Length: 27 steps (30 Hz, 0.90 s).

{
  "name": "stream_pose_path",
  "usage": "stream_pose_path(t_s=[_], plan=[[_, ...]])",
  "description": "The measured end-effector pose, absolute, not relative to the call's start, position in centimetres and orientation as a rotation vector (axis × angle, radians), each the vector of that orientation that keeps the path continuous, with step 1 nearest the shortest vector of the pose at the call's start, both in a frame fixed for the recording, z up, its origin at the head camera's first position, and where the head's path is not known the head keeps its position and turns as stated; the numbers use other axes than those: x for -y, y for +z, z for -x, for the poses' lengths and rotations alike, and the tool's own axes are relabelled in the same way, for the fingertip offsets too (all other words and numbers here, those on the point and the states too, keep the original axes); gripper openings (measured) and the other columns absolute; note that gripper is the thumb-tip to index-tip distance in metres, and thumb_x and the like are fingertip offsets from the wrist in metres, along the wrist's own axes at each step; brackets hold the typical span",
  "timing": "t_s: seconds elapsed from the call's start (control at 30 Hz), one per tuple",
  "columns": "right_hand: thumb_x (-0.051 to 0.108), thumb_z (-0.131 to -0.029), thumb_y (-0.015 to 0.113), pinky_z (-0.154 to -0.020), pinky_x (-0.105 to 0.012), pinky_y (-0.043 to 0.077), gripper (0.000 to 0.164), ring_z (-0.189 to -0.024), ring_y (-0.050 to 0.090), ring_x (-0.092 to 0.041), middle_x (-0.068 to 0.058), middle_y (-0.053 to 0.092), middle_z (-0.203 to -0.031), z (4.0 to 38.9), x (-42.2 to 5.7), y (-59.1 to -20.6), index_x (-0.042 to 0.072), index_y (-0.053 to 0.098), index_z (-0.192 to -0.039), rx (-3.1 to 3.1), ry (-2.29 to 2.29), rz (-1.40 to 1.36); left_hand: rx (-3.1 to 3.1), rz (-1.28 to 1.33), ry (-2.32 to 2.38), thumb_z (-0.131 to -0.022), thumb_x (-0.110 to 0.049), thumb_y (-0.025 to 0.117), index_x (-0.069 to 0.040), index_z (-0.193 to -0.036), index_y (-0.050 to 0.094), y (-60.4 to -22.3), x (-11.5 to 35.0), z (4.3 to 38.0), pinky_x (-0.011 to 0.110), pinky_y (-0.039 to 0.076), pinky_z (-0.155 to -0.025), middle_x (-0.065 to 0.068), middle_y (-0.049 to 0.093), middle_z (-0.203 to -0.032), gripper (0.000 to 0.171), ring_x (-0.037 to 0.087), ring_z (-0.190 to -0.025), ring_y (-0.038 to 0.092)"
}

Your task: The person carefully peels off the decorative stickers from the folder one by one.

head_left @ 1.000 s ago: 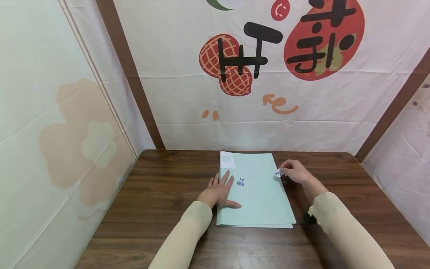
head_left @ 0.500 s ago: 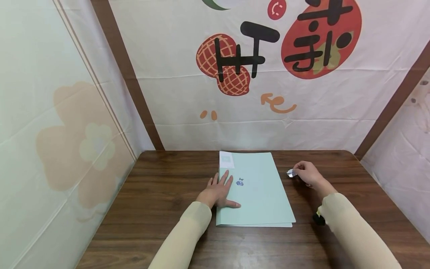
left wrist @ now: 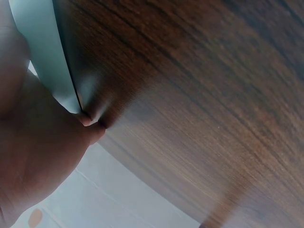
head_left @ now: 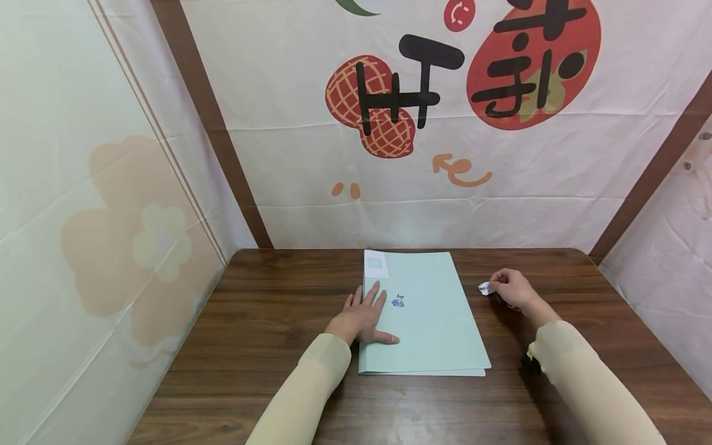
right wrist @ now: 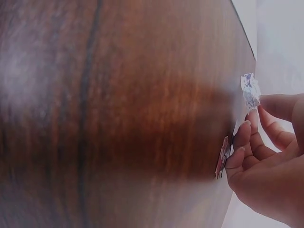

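Observation:
A pale mint-green folder [head_left: 434, 334] lies on the table, with a white label [head_left: 376, 264] at its top left corner and a small blue-purple sticker [head_left: 398, 301] stuck below it. My left hand [head_left: 360, 316] rests spread on the folder's left side, its outer fingers reaching over the edge. Right of the folder, my right hand [head_left: 512, 289] pinches a small shiny sticker [head_left: 486, 288] between thumb and forefinger. In the right wrist view, another small flat patterned piece [right wrist: 222, 156] is by the lower fingertips, at the tabletop; whether they touch it I cannot tell.
The dark wood table [head_left: 267, 383] stretches out on both sides of the folder. A printed white cloth [head_left: 300, 228] hangs behind its far edge. A small black object [head_left: 531, 363] shows by the right sleeve, probably worn at the wrist.
My right hand has moved right with the sticker, from the folder's right edge to over the bare table. The left hand and folder have stayed in place.

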State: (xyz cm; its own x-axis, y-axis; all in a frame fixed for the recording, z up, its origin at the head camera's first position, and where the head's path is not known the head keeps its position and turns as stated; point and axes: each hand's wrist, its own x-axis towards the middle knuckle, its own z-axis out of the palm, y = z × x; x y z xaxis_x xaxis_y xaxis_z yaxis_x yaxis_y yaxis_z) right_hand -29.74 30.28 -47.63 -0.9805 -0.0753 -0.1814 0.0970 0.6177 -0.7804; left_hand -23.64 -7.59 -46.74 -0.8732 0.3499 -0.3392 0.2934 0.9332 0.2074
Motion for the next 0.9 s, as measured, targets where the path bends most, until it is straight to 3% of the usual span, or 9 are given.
stream_pose_path(t_s=[0.27, 0.53, 0.9], plan=[[0.006, -0.102, 0.053, -0.048, -0.028, 0.041, 0.020, -0.058, 0.047, -0.015, -0.010, 0.054, -0.082, 29.77, -30.29, -48.03, -0.008, 0.055, -0.117, -2.695, -1.267, 0.012, -2.712, -0.454, 0.206, -0.085, -0.073, 0.065, -0.017, -0.166, 0.015, -46.78, 7.50, 23.76, 0.055, 0.011, -0.125, 0.007, -0.002, -0.173, 0.111, 0.043, -0.157, 0.002], [0.000, -0.097, 0.058, -0.063, -0.032, 0.046, 0.019, -0.073, 0.053, -0.020, -0.012, 0.056, -0.089, 29.52, -30.29, -48.25, -0.011, 0.056, -0.112, -2.756, -1.216, 0.072, -2.707, -0.458, 0.208, -0.085, -0.074, 0.065, -0.017, -0.166, 0.014, -47.04, 7.47, 23.81, 0.056, 0.010, -0.125, 0.007, -0.003, -0.173, 0.111, 0.043, -0.157, 0.001], [-0.001, -0.095, 0.061, -0.063, -0.033, 0.043, 0.021, -0.073, 0.052, -0.020, -0.010, 0.054, -0.086, 29.55, -30.48, -48.26, -0.010, 0.055, -0.113, -2.784, -1.208, 0.118, -2.712, -0.460, 0.208, -0.085, -0.074, 0.065, -0.017, -0.166, 0.014, -47.12, 7.44, 23.83, 0.056, 0.011, -0.125, 0.006, -0.003, -0.173, 0.111, 0.042, -0.157, 0.002]])
